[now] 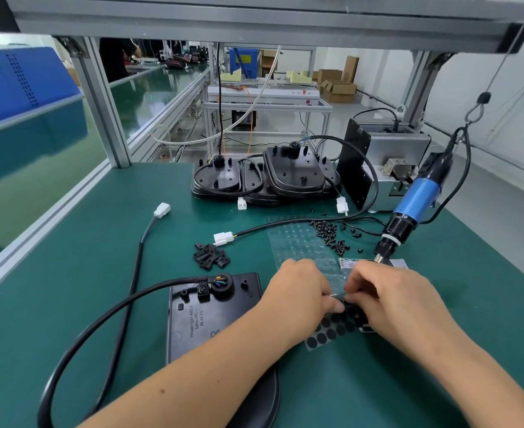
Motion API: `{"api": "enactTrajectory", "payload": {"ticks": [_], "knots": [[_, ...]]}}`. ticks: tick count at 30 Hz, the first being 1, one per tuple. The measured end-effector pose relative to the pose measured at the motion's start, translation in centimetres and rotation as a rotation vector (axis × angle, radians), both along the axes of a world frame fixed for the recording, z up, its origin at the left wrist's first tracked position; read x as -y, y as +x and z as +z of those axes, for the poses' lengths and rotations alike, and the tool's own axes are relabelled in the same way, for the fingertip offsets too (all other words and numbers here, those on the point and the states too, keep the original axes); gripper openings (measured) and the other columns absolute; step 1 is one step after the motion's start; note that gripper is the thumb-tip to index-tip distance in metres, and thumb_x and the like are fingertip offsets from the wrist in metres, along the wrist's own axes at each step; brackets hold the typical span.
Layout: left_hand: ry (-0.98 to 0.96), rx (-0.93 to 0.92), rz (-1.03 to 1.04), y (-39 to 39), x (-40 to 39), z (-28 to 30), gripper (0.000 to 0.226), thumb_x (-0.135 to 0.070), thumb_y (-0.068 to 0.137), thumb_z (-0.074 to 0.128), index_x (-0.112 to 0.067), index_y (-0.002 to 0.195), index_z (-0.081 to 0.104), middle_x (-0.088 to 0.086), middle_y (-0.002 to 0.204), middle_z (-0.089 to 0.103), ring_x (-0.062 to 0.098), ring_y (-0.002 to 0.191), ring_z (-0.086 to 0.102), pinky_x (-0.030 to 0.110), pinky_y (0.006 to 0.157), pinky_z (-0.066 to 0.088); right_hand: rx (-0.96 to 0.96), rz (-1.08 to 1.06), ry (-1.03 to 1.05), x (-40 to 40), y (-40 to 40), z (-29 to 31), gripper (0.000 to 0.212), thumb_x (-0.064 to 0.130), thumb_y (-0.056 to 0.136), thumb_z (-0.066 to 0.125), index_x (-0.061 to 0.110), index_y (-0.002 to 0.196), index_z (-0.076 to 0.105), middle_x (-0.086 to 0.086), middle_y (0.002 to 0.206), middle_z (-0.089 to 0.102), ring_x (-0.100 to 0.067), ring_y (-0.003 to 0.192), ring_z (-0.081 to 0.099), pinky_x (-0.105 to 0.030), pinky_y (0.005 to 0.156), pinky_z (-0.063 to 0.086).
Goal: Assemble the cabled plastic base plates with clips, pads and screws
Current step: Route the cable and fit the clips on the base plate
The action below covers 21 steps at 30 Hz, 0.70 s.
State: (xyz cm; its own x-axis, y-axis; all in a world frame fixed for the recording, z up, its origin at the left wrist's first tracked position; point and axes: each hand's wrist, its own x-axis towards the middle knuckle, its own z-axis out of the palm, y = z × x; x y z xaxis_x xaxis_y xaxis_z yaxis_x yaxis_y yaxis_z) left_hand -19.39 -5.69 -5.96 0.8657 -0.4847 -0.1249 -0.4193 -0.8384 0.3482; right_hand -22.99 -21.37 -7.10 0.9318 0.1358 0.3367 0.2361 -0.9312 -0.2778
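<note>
A black plastic base plate [211, 316] with a thick black cable [100, 322] lies on the green mat under my left forearm. To its right lies a clear backing sheet [301, 242] that carries black round pads [325, 333] at its near end. My left hand [301, 295] and my right hand [390, 295] meet over that sheet, fingertips curled together at a thin metal tool [334, 295] and a pad. Which hand holds the tool is unclear. Black clips [211, 256] are heaped beyond the plate. Black screws [328, 233] lie scattered near the sheet.
A stack of cabled base plates [264, 177] stands at the back of the mat. A blue electric screwdriver [409, 211] hangs at the right, tip near my right hand. A metal screw feeder [390, 168] sits behind it. White connectors [223, 237] lie mid-mat.
</note>
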Motion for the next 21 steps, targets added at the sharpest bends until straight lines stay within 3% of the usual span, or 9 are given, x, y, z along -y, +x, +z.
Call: {"api": "enactTrajectory", "payload": {"ticks": [3, 7, 10, 12, 14, 17, 21], "knots": [[-0.002, -0.016, 0.008, 0.1, 0.0, 0.1, 0.041, -0.043, 0.092, 0.054, -0.011, 0.11, 0.07, 0.007, 0.125, 0.054, 0.027, 0.119, 0.042, 0.038, 0.099, 0.038, -0.003, 0.027, -0.002, 0.1, -0.1, 0.1, 0.027, 0.015, 0.071, 0.08, 0.03, 0.07, 0.058, 0.017, 0.064, 0.061, -0.001, 0.057, 0.053, -0.012, 0.05, 0.036], [0.001, -0.015, 0.008, -0.1, 0.0, 0.2, 0.043, -0.044, 0.09, 0.056, -0.01, 0.112, 0.069, 0.007, 0.125, 0.054, 0.026, 0.119, 0.041, 0.038, 0.1, 0.038, -0.026, 0.04, -0.029, 0.2, -0.4, 0.6, 0.023, 0.013, 0.075, 0.076, 0.029, 0.072, 0.059, 0.015, 0.069, 0.062, 0.0, 0.058, 0.048, -0.012, 0.052, 0.033], [0.033, -0.012, 0.009, -0.4, 0.0, 0.4, 0.043, -0.044, 0.089, 0.058, -0.008, 0.111, 0.069, 0.008, 0.128, 0.052, 0.025, 0.119, 0.041, 0.035, 0.097, 0.039, -0.05, 0.041, 0.016, 0.0, -0.8, 1.3, 0.025, 0.014, 0.078, 0.074, 0.03, 0.071, 0.057, 0.014, 0.079, 0.058, -0.002, 0.073, 0.051, -0.023, 0.061, 0.044], [0.062, -0.018, 0.01, -0.6, 0.0, 0.7, 0.044, -0.045, 0.088, 0.06, -0.007, 0.109, 0.068, 0.008, 0.127, 0.051, 0.026, 0.119, 0.042, 0.035, 0.095, 0.041, -0.104, 0.036, 0.238, 0.0, -1.1, 2.3, 0.025, 0.014, 0.08, 0.072, 0.032, 0.068, 0.059, 0.013, 0.078, 0.061, -0.004, 0.075, 0.056, -0.02, 0.07, 0.047], [0.058, -0.044, 0.006, -0.8, -0.5, 1.6, 0.052, -0.047, 0.086, 0.061, -0.009, 0.121, 0.06, 0.008, 0.128, 0.052, 0.026, 0.122, 0.044, 0.036, 0.098, 0.042, -0.225, 0.035, 0.541, -0.3, -1.3, 3.4, 0.021, 0.012, 0.08, 0.069, 0.026, 0.065, 0.065, 0.007, 0.07, 0.064, -0.006, 0.063, 0.057, -0.017, 0.064, 0.047], [-0.096, -0.031, 0.032, -0.6, -2.9, 4.1, 0.058, -0.042, 0.092, 0.057, -0.02, 0.143, 0.041, 0.003, 0.146, 0.043, 0.02, 0.134, 0.04, 0.034, 0.11, 0.032, -0.499, 0.04, 0.926, -1.4, -1.3, 4.2, 0.02, 0.007, 0.083, 0.067, 0.016, 0.064, 0.067, -0.002, 0.06, 0.053, -0.014, 0.056, 0.048, -0.026, 0.055, 0.044], [-0.199, 0.171, 0.138, -0.4, -8.9, 6.0, 0.037, -0.025, 0.095, 0.054, -0.022, 0.132, 0.056, -0.004, 0.136, 0.056, 0.014, 0.127, 0.048, 0.02, 0.102, 0.029, -0.719, 0.061, 1.08, -4.4, -1.1, 4.1, 0.019, 0.006, 0.08, 0.069, 0.014, 0.063, 0.065, 0.001, 0.058, 0.044, -0.008, 0.05, 0.039, -0.02, 0.047, 0.04]]}}
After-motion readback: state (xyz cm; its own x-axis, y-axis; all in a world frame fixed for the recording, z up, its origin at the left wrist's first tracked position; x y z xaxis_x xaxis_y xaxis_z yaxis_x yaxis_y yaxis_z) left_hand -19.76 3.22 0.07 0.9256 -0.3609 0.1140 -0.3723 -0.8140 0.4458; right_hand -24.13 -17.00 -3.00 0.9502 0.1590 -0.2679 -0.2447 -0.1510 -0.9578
